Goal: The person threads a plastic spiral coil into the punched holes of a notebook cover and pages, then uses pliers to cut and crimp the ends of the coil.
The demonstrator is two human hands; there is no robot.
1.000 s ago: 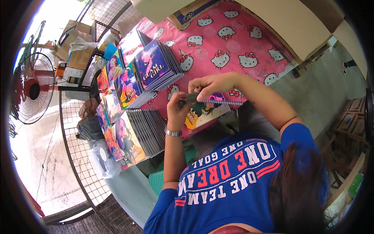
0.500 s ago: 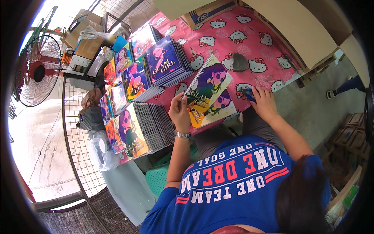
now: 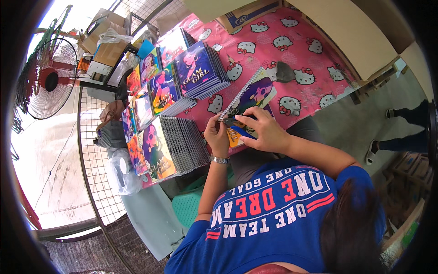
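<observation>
A spiral-bound notebook [image 3: 259,91] with a colourful cover lies slanted on the table's near edge, partly over a second notebook [image 3: 236,142]. My left hand [image 3: 217,136] pinches the lower end of its wire spiral [image 3: 239,97]. In my right hand [image 3: 268,133] is a pair of blue-handled pliers [image 3: 242,133], their dark jaws at that same end of the spiral, beside my left fingertips. Whether the jaws touch the wire cannot be made out. My right hand hides much of both covers.
Stacked notebooks [image 3: 195,68] fill the table's left side, with a spiral-edged stack [image 3: 185,144] near my left forearm. A grey cup-like container [image 3: 285,72] rests on the pink tablecloth [image 3: 255,45]. Cardboard boxes [image 3: 351,36] border the far right; a person's legs [image 3: 408,125] show beyond. A fan [image 3: 51,82] stands left.
My right hand has brought the pliers left from the table's edge to the spiral's lower end. My left hand stays at the spiral. At right, more of the other person's legs shows.
</observation>
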